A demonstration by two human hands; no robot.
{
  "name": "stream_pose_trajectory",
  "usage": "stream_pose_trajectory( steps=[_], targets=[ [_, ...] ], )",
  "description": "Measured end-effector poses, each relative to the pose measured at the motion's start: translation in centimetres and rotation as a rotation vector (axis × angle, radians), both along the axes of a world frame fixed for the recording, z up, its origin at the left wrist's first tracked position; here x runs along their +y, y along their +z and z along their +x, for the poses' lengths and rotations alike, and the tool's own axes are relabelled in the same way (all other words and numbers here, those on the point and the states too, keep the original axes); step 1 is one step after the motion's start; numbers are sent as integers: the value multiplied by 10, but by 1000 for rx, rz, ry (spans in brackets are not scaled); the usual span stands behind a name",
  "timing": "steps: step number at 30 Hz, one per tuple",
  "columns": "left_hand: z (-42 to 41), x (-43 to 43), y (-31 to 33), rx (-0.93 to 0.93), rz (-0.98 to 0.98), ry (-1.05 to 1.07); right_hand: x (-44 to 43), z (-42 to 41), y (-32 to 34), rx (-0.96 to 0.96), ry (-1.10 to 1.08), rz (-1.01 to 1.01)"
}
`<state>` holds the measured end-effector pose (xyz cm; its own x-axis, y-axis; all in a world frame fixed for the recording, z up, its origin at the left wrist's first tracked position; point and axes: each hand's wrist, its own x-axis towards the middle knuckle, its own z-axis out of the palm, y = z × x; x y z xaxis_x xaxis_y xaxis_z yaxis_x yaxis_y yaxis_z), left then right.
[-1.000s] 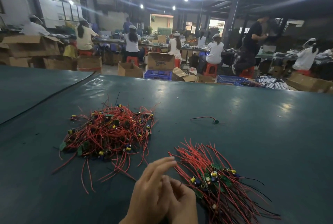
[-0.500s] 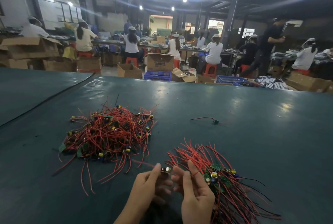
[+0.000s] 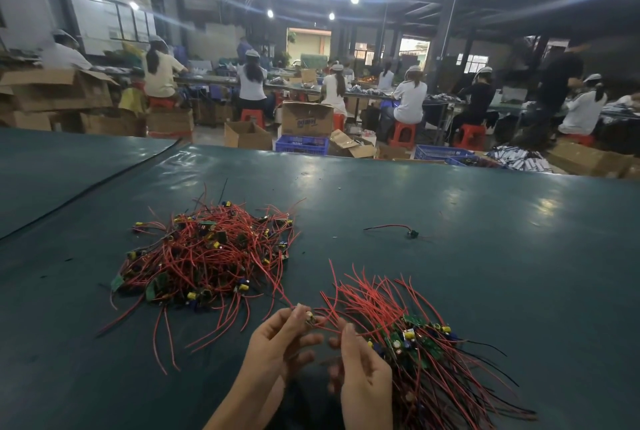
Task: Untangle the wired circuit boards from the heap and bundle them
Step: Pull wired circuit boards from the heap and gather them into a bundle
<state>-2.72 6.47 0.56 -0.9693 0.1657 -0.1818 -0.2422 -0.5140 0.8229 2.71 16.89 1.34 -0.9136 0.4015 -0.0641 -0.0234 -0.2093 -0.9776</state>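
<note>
Dark green table covering (image 3: 467, 256), smooth and glossy under the lamps, heap of wired circuit boards (image 3: 207, 256) with smooth red plastic-sheathed wires and matt green boards, likewise the bundle (image 3: 415, 343) and single circuit board (image 3: 309, 317), matt brown cardboard boxes (image 3: 306, 123), blue plastic crate (image 3: 301, 145), red plastic stools (image 3: 401, 133).

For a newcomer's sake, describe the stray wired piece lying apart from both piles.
On the green table, find the tangled heap at left and the combed-out bundle nearer right. Beyond the bundle, right of the heap, the stray piece lies alone: one small dark part trailing a red wire, touching neither pile.
</note>
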Motion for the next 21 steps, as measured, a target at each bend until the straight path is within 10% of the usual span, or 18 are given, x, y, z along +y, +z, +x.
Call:
stream_pose_trajectory(
  steps=[21],
  targets=[
    [4,-2,-6,410,-372,-64,-1,-4,-5,98,-90,-12]
  ],
)
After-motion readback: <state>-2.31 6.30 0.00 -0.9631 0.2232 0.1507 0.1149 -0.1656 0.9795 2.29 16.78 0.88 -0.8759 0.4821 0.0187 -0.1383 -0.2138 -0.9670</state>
